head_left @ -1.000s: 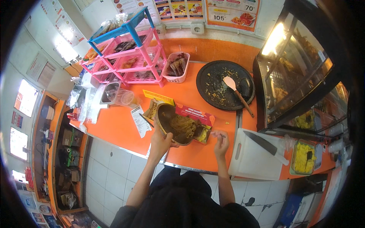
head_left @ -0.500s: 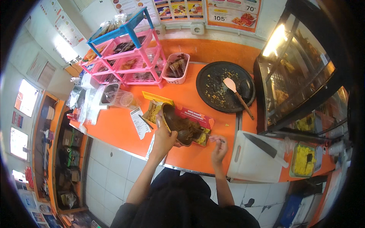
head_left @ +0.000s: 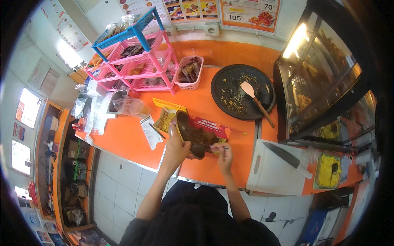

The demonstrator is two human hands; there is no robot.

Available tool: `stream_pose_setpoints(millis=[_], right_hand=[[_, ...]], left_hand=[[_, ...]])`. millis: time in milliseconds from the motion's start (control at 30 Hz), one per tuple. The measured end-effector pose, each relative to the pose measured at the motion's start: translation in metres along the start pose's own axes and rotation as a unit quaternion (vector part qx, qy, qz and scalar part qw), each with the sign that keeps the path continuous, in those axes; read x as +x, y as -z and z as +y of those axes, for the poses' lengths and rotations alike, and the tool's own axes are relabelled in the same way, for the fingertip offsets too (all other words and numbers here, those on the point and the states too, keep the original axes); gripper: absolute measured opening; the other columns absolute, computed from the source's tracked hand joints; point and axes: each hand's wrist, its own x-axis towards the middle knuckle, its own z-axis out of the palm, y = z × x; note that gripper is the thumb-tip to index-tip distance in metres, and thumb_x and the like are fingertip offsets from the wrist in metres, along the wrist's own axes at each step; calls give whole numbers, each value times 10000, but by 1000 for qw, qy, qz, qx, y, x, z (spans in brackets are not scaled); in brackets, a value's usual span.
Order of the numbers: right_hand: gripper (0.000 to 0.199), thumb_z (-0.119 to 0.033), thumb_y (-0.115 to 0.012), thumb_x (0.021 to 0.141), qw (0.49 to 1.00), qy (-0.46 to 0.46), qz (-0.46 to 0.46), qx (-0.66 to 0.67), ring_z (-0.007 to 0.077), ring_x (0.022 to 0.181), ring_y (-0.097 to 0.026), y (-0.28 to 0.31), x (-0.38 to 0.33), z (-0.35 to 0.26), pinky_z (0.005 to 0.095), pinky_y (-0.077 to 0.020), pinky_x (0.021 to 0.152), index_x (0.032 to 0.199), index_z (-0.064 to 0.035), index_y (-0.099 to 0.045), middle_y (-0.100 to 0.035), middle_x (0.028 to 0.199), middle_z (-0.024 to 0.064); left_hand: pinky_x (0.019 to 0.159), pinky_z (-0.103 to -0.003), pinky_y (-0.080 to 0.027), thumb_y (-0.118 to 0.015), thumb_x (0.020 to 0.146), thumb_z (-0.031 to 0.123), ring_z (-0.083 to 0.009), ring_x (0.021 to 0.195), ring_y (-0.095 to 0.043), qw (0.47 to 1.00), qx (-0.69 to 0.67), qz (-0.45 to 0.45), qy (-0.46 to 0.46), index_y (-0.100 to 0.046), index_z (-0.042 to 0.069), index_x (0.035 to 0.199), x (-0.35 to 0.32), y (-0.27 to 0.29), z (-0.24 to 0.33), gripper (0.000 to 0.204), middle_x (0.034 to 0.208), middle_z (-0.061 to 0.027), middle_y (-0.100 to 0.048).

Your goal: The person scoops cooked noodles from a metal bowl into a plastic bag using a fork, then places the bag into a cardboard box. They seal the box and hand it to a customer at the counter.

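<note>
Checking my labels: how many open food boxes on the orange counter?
2: a yellow-flapped box left of the tilted bowl and a red-flapped box toward its right, partly hidden by it. The bowl could hide more.

To the right of my right hand (head_left: 224, 158), a knife (head_left: 287, 159) lies on a white cutting board (head_left: 266, 180); farther right I see a tray (head_left: 326, 188) of yellow food (head_left: 329, 168) and a lit display cabinet (head_left: 328, 111). Ahead of that hand, a spatula (head_left: 254, 98) rests on a crumb-strewn black stone mortar (head_left: 225, 78). Beyond my left hand (head_left: 175, 148) stand a pink basket (head_left: 190, 86) and a pink-and-blue tiered rack (head_left: 166, 80).
</note>
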Motion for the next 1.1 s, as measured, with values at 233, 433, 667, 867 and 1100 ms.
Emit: stream_pose_setpoints(millis=[233, 433, 667, 867, 1100], right_hand=[[180, -190, -421, 985, 996, 42, 71, -33, 169, 780, -588, -3, 5, 1, 293, -485, 746, 980, -17, -467, -613, 891, 126], [198, -215, -401, 994, 987, 38, 122, -96, 165, 734, -575, -3, 3, 18, 302, -489, 691, 970, -27, -459, -598, 859, 112], [193, -220, -420, 990, 990, 31, 85, -106, 132, 703, -565, -5, -11, 10, 257, -467, 635, 983, -29, -447, -584, 811, 85], [191, -207, -431, 986, 989, 49, 122, -69, 174, 737, -594, -7, -12, 4, 303, -490, 681, 1000, -17, -431, -621, 861, 147], [175, -191, -411, 991, 975, 75, 171, -119, 186, 728, -593, 5, -13, 1, 291, -482, 702, 1010, -17, -407, -615, 883, 159]], left_hand=[[542, -372, -525, -571, 758, 79, -333, 584, -636, 998, 48, 26, -33, -105, -109, 1397, -10, 12, -2, 813, 669, -234, -616], [551, -395, -516, -574, 758, 79, -350, 577, -630, 997, 53, 23, -51, -86, -96, 1406, -13, 18, -7, 830, 659, -239, -607], [561, -396, -527, -567, 757, 60, -347, 590, -636, 999, 31, -12, -15, -52, -55, 1426, -17, 23, -4, 852, 705, -247, -622], [466, -334, -537, -483, 774, -35, -291, 496, -633, 997, 10, -20, -69, 48, -38, 1421, -16, 26, -24, 837, 647, -204, -593], [481, -336, -543, -495, 774, -30, -272, 500, -638, 998, -40, -19, -33, -36, -20, 1436, -27, 50, -36, 805, 653, -185, -592]])
